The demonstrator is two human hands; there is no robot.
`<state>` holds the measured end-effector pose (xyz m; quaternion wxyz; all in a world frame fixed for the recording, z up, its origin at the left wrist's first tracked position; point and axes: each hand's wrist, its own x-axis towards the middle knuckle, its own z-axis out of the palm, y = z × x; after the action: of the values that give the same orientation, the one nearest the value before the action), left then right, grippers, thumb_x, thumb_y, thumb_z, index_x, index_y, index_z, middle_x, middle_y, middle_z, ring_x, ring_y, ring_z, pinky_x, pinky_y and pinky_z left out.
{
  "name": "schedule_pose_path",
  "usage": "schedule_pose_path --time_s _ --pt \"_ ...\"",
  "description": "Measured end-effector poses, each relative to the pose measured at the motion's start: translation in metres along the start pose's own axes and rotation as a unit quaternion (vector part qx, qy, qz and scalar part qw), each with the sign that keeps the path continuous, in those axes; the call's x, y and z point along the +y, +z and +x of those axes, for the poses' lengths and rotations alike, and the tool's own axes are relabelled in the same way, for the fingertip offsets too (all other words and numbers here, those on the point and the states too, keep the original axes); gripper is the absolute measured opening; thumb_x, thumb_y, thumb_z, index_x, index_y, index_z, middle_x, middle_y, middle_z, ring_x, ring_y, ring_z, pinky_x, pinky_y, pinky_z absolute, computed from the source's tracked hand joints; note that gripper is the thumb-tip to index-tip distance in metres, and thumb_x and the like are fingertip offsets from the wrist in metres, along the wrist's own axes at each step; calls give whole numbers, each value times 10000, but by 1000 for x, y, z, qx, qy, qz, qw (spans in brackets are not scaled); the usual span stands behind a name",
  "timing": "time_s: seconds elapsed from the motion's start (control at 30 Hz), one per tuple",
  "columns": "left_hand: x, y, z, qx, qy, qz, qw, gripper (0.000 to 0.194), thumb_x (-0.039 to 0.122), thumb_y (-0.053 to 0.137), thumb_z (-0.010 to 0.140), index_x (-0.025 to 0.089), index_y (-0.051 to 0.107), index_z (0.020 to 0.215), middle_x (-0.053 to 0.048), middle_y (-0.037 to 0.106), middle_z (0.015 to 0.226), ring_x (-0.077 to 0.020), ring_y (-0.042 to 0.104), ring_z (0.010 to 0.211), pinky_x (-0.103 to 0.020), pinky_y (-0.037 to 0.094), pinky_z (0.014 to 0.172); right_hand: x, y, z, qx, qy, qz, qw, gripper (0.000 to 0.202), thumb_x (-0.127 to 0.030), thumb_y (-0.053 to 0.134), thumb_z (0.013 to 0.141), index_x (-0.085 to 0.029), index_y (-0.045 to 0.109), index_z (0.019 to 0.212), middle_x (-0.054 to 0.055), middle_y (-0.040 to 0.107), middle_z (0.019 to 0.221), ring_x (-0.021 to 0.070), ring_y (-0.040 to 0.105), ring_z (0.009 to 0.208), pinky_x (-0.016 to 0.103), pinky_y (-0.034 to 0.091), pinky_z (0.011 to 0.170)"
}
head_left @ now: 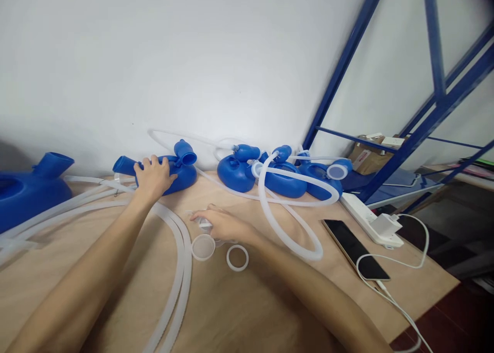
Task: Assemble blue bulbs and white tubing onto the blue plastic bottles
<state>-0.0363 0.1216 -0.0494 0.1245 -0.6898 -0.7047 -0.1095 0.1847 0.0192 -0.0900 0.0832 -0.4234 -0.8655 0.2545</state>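
Observation:
My left hand lies over a blue plastic urinal bottle by the wall, its fingers curled on the top. A separate-looking blue neck stands up behind that hand, and an open spout shows to its left. Over the middle of the table, my right hand has thumb and fingers closed on a small whitish cap, partly hidden by the fingers. Just below it lie a translucent round lid and a white ring. Other small clear pieces beneath the right hand are mostly covered.
More blue bottles with tubes attached, such as one, line the wall at right. Another bottle is at far left. Loose clear hoses curve across the table. A phone, power strip and blue rack are at right.

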Motion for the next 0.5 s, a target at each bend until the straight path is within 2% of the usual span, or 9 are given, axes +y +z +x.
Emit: schedule_pose_path --time_s 0.13,0.23,0.33,0.4,0.47,0.5 --pt "15 -49 -11 -200 59 3 978 605 566 487 949 104 716 1266 -299 610 1425 -511 573 1291 -615 478 999 8 -16 2 -17 -91 72 993 597 -155 748 869 -256 618 1443 29 666 1079 187 634 971 305 513 904" --pt "29 -68 -29 -295 150 -40 943 562 612 584 880 235 744 1265 -153 718 1353 -386 684 1191 -470 529 993 15 -35 -2 -32 -154 93 983 531 -255 807 869 -253 671 1382 50 690 1196 205 646 1103 341 499 1014" --pt "46 -64 -47 -370 278 -111 879 695 590 605 855 310 587 1491 -76 634 1505 -293 657 1283 -348 512 1042 30 -56 -13 -58 -170 90 980 373 -272 865 809 -256 779 1172 50 707 1284 240 608 1281 377 419 1158" --pt "59 -53 -57 -401 338 -130 841 887 635 631 813 285 439 1605 -110 509 1620 -324 562 1408 -384 475 1112 44 -70 -21 -99 -120 108 982 362 -286 867 798 -251 784 1148 46 723 1300 238 625 1284 361 443 1141" --pt "71 -38 -63 -415 349 -106 834 995 695 649 772 264 393 1632 -151 412 1676 -379 473 1481 -467 437 1159 59 -84 -30 -115 -45 127 984 416 -320 826 833 -237 750 1233 64 720 1329 230 660 1239 346 498 1078" --pt "76 -32 -66 -416 344 -89 837 993 709 647 766 253 419 1619 -173 394 1682 -407 446 1495 -513 427 1163 65 -90 -34 -99 -9 124 987 441 -339 806 850 -227 730 1270 78 719 1325 230 674 1210 346 519 1047"
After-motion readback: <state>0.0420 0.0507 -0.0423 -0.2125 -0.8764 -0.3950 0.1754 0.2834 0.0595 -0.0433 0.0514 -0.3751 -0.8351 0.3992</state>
